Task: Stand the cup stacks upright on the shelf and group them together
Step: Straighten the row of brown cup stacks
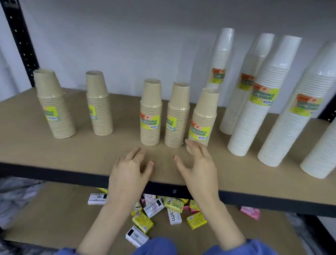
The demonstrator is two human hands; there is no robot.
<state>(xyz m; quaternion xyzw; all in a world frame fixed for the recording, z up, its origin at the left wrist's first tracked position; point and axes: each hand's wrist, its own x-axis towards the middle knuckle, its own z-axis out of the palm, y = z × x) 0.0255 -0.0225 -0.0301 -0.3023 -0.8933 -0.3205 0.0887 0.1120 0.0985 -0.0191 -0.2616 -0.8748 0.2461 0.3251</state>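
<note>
Shelf (34,150): a tan board in a black frame carries every cup stack.
Brown cup stacks (151,113): five stand upright, long axis vertical, bases up and rims down; three sit close together at centre, two stand apart to the left.
White cup stacks (255,108): taller, upright at right, some leaning slightly.
Left hand (130,171): fingers spread and empty above the front edge.
Right hand (198,168): fingers released, tips just beside the rightmost brown stack (202,118).
Lower shelf (49,208): scattered soap boxes (172,211).
</note>
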